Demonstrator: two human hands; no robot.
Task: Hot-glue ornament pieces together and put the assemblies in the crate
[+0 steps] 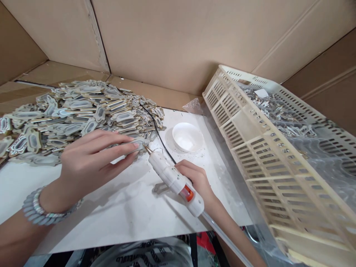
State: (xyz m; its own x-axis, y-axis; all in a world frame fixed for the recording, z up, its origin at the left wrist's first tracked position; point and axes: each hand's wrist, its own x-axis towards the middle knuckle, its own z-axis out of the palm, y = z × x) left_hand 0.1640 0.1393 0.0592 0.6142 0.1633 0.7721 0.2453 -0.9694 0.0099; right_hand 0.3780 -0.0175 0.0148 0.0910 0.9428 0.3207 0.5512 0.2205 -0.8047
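Note:
My left hand [91,157] pinches a flat ornate cutout piece [136,145] at the near edge of a big pile of similar pieces [69,115]. My right hand [198,181] grips a white hot glue gun [174,178] with an orange switch. Its metal nozzle touches the edge of the held piece. The gun's black cord [157,129] runs back across the pile. A beaded bracelet [39,209] is on my left wrist.
A small white bowl [187,137] sits on the white work board [125,207] behind the gun. A cream slotted plastic crate [267,148] holding more pieces in clear plastic stands at the right. Cardboard walls [180,40] close off the back and sides.

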